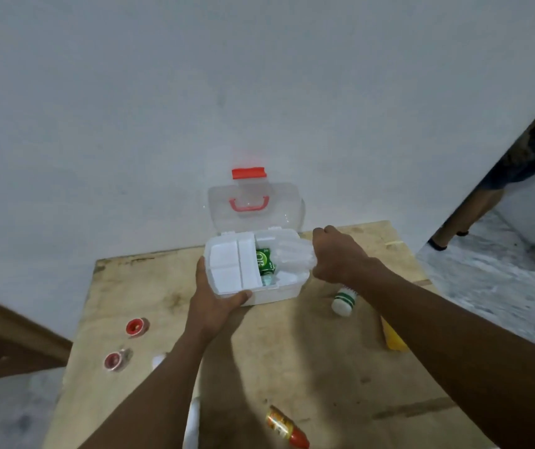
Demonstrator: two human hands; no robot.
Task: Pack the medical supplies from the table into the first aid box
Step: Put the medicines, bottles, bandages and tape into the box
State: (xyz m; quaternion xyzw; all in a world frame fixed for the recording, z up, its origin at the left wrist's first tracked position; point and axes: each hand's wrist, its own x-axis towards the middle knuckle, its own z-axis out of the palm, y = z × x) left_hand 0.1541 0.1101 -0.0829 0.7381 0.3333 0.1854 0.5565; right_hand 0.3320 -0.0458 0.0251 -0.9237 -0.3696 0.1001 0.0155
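Note:
The white first aid box (272, 294) stands open at the table's far edge, its clear lid (254, 205) with red handle raised against the wall. A white divided tray (227, 268) sits in its left half; a green packet (265, 260) lies inside. My left hand (214, 303) grips the box's front left corner. My right hand (334, 254) is closed on a clear plastic packet (292, 254) over the box's right half. On the table lie two red tape rolls (136, 327) (115, 360), a white bottle with green bands (343, 301), a yellow packet (394, 338) and a red-capped tube (287, 427).
The wooden table (292, 367) stands against a pale wall. A small white item (159, 361) lies beside my left forearm, another white object (191, 426) at the near edge. A person's legs (466, 215) stand on the floor at the right. Brown furniture (7, 345) is at the left.

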